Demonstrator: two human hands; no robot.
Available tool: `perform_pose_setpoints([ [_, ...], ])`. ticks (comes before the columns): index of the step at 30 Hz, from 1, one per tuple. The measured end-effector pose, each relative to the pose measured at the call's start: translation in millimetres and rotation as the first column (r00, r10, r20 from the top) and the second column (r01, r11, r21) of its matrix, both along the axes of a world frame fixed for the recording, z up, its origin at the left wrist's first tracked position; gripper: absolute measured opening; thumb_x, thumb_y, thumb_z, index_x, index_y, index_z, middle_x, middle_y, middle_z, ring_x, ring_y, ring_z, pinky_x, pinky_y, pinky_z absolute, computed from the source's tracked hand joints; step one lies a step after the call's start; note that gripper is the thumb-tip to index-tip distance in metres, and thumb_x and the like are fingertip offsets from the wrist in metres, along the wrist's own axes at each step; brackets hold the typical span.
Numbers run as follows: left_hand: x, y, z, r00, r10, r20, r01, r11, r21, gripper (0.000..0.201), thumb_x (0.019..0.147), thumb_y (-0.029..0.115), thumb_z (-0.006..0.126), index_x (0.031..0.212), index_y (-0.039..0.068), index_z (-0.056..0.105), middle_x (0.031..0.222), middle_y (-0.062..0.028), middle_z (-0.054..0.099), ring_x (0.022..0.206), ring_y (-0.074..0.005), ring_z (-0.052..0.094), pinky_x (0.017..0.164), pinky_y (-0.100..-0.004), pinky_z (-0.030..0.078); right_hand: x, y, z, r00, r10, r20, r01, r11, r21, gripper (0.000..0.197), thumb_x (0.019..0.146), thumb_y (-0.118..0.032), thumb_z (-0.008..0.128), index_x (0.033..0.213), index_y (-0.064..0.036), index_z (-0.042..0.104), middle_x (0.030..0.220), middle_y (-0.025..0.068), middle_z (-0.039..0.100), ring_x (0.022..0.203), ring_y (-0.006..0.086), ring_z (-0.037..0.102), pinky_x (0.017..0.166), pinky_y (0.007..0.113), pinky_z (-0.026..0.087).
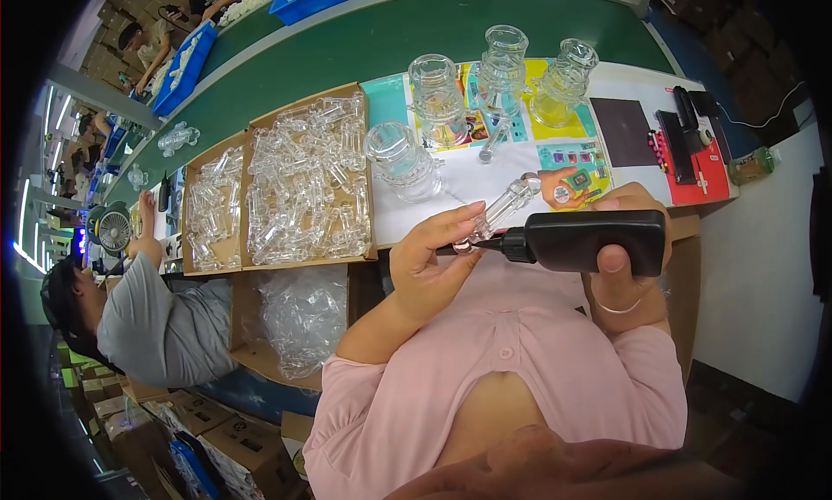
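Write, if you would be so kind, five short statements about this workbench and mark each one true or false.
1. The right hand holds a black bottle. True.
2. The bottle's nozzle points toward the left hand. True.
3. The left hand is empty. False: its fingers grip a clear piece.
4. Four larger clear vessels stand on the bench beyond the hands. True.
5. The larger cardboard tray lies to the right of the vessels. False: it lies to their left, filled with small clear pieces.
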State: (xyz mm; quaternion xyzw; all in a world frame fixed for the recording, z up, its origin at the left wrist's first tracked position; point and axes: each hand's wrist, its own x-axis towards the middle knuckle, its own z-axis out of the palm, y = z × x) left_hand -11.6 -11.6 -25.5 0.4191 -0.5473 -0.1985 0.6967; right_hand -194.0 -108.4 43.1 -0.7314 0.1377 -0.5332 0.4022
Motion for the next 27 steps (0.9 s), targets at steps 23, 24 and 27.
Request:
perform_pose_setpoints([
  [23, 0.9, 9.0, 5.4, 0.975, -0.09, -0.201, 0.132, 0.97, 0.206, 0.041, 0.072, -0.007, 0.064, 0.11, -0.001, 0.051, 0.104, -0.0179, 0.059, 0.098, -0.0229, 0.057, 0.085, -0.0307, 0.045, -10.5, 7.5, 11.1, 0.975, 0.148, -0.168, -0.205, 0.889, -0.41, 0.037, 0.078, -0.021, 0.065, 0.103, -0.002, 0.046, 0.088, 0.0146, 0.056, 0.07, 0.0233, 0.056, 0.06, 0.031, 0.048],
  [24, -0.8, 9.6, 6.7, 0.927, -0.123, -0.354, 0.205, 0.957, 0.206, 0.042, 0.072, -0.006, 0.065, 0.111, 0.0, 0.05, 0.104, -0.0173, 0.059, 0.096, -0.0214, 0.058, 0.081, -0.029, 0.047, -9.4, 6.9, 8.4, 0.975, 0.148, -0.167, -0.205, 0.889, -0.409, 0.037, 0.078, -0.021, 0.065, 0.103, -0.002, 0.046, 0.088, 0.0146, 0.056, 0.07, 0.0233, 0.056, 0.06, 0.031, 0.048],
  [27, 1.5, 11.6, 9.8, 0.862, -0.204, -0.464, 0.33, 0.921, 0.207, 0.042, 0.074, -0.006, 0.063, 0.111, 0.001, 0.044, 0.105, -0.0206, 0.058, 0.099, -0.0235, 0.057, 0.083, -0.0303, 0.048, -1.9, 2.2, -1.4, 0.993, 0.115, 0.033, -0.085, 0.875, -0.478, 0.041, 0.084, -0.031, 0.057, 0.099, 0.0047, 0.044, 0.078, 0.0155, 0.054, 0.059, 0.0191, 0.053, 0.046, 0.026, 0.047],
])
